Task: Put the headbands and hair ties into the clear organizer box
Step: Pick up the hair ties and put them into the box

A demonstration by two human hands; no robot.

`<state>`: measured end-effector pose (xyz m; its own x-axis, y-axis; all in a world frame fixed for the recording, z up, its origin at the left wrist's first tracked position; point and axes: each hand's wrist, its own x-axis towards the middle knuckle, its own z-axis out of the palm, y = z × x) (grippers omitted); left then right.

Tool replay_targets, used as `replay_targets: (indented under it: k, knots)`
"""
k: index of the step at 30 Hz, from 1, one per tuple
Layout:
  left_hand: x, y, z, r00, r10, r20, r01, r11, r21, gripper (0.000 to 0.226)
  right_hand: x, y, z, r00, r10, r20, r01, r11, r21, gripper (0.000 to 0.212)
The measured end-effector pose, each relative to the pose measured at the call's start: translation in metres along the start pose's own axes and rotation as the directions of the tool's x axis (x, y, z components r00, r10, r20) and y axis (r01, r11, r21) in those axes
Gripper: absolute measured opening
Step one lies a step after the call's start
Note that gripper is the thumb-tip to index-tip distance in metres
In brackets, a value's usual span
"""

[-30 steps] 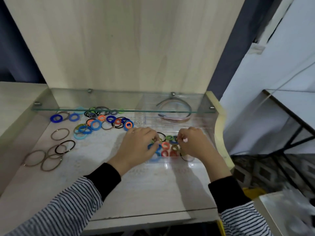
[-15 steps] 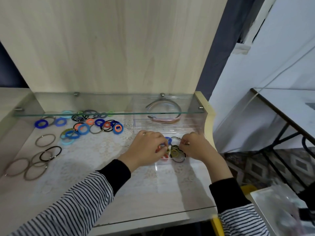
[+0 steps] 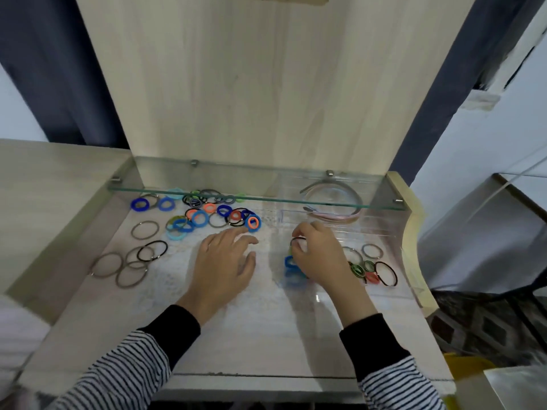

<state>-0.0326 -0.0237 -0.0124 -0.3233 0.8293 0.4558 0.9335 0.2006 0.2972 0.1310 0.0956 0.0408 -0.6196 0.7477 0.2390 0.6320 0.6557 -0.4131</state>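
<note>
The clear organizer box (image 3: 393, 232) lies at the right of the desk. Its far compartment holds headbands (image 3: 331, 214); several hair ties (image 3: 371, 269) lie in its near right part. My right hand (image 3: 318, 257) hovers over the box's left part and pinches a thin black hair tie (image 3: 297, 239); blue ties (image 3: 291, 266) sit just under it. My left hand (image 3: 226, 261) rests on the desk with fingers spread, empty, just below a heap of coloured hair ties (image 3: 207, 216). Thin grey and black ties (image 3: 130, 261) lie at the left.
A glass shelf (image 3: 254, 198) spans the desk above the far end of the ties and box. A wooden back panel (image 3: 266, 84) rises behind. A raised wooden ledge (image 3: 53, 184) borders the left; the desk's right edge (image 3: 414, 232) curves beside the box.
My left hand has left the box and moved left onto the desk, fingers now spread. My right hand stays over the box, now lifting a black tie. The camera tilted.
</note>
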Motion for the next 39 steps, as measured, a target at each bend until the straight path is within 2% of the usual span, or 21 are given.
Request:
replay_targets:
  k: [2, 4, 8, 12, 16, 21, 23, 28, 32, 36, 39]
  knots:
    - [-0.013, -0.025, -0.008, 0.999, -0.044, -0.025, 0.046, 0.997, 0.063, 0.031, 0.004, -0.021, 0.015, 0.998, -0.061, 0.004, 0.061, 0.998, 0.011, 0.024]
    - [-0.026, -0.05, -0.017, 0.997, -0.017, -0.069, 0.027, 0.991, 0.134, 0.029, 0.008, -0.044, 0.033, 0.994, -0.107, 0.018, 0.107, 0.994, 0.032, 0.025]
    - [-0.044, -0.082, -0.032, 0.991, -0.027, -0.128, 0.052, 0.979, 0.197, 0.029, 0.011, -0.079, 0.068, 0.98, -0.161, 0.113, 0.159, 0.987, 0.027, 0.03]
    - [-0.054, -0.096, -0.046, 0.992, -0.099, -0.077, 0.114, 0.966, 0.23, 0.034, 0.009, -0.105, 0.096, 0.964, -0.219, 0.149, 0.228, 0.973, -0.047, 0.028]
    - [-0.063, -0.107, -0.058, 0.972, -0.233, -0.011, 0.228, 0.939, 0.257, 0.041, 0.011, -0.127, 0.109, 0.954, -0.26, 0.147, 0.273, 0.959, -0.073, 0.03]
    - [-0.077, -0.117, -0.068, 0.962, -0.247, -0.117, 0.267, 0.941, 0.208, 0.042, 0.016, -0.146, 0.118, 0.924, -0.338, 0.177, 0.349, 0.936, -0.033, 0.047]
    - [-0.084, -0.122, -0.07, 0.959, -0.238, -0.157, 0.263, 0.95, 0.169, 0.038, 0.02, -0.152, 0.12, 0.913, -0.359, 0.194, 0.371, 0.928, -0.03, 0.046]
    - [-0.093, -0.132, -0.074, 0.938, -0.321, -0.129, 0.338, 0.931, 0.135, 0.028, 0.025, -0.16, 0.124, 0.906, -0.369, 0.206, 0.384, 0.923, -0.037, 0.029]
    - [-0.096, -0.135, -0.075, 0.947, -0.294, -0.134, 0.308, 0.946, 0.101, 0.023, 0.023, -0.158, 0.121, 0.904, -0.394, 0.164, 0.401, 0.916, -0.01, 0.015]
    - [-0.094, -0.131, -0.075, 0.956, -0.276, -0.103, 0.288, 0.949, 0.124, 0.025, 0.018, -0.152, 0.12, 0.889, -0.434, 0.145, 0.442, 0.897, -0.024, 0.016]
    - [-0.091, -0.131, -0.075, 0.955, -0.292, -0.054, 0.297, 0.939, 0.173, 0.016, 0.014, -0.147, 0.12, 0.891, -0.427, 0.151, 0.44, 0.895, -0.066, 0.017]
